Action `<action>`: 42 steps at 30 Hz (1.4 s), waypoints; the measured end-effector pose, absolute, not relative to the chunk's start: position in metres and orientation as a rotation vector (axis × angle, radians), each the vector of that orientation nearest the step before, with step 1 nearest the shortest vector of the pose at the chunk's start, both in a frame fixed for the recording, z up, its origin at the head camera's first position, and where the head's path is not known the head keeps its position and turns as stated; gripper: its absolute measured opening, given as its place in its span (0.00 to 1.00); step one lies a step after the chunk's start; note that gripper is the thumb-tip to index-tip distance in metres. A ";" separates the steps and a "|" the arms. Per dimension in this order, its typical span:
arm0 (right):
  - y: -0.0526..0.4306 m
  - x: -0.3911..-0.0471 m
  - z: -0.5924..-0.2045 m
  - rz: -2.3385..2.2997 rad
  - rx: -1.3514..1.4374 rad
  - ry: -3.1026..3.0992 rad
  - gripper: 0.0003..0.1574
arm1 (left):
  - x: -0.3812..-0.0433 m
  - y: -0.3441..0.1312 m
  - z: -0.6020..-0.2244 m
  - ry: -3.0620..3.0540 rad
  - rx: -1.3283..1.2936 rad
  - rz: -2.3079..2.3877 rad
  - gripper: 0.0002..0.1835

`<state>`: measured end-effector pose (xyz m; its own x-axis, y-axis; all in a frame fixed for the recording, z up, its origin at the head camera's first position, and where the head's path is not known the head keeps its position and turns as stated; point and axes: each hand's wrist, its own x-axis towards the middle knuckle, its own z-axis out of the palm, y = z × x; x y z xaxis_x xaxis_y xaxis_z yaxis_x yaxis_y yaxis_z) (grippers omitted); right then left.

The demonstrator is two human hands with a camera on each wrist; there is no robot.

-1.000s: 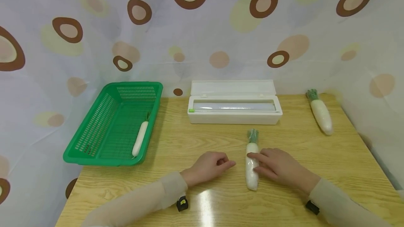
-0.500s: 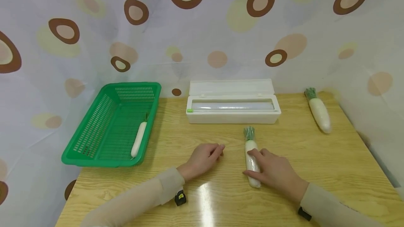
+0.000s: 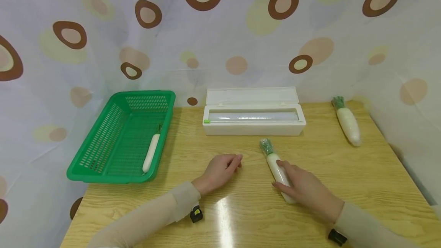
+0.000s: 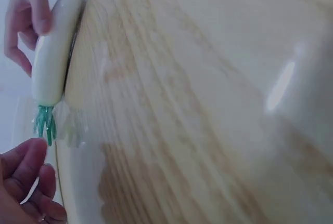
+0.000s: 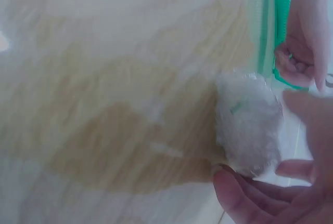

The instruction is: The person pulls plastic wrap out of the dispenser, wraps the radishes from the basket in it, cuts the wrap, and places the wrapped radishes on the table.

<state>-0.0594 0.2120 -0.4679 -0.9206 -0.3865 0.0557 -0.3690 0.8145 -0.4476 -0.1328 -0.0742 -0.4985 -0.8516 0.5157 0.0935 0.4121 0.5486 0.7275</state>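
Observation:
A white radish (image 3: 274,164) with green leaf stubs lies slanted on the table, covered in clear plastic film. My right hand (image 3: 308,190) grips its lower body from the right, thumb on the near side and fingers across the other. In the right wrist view, the film is bunched at the radish's blunt end (image 5: 248,125). My left hand (image 3: 218,172) rests over the table to the left, fingers loosely curled around nothing. The left wrist view has those fingers just short of the radish's leaves (image 4: 45,125).
A white cling film box (image 3: 254,128) with raised lid and a film roll stands at the back. Left of it, a green basket (image 3: 103,175) contains one thin white radish (image 3: 151,152). Another wrapped radish (image 3: 348,125) lies at the far right.
My right hand has gone from touching the radish to gripping it, and the radish has turned so its leaves point left. My left hand has drawn back leftward.

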 end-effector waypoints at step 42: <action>0.368 -0.197 -0.474 -0.674 -0.128 3.167 0.22 | -0.144 -0.130 -0.494 2.996 0.762 0.860 0.13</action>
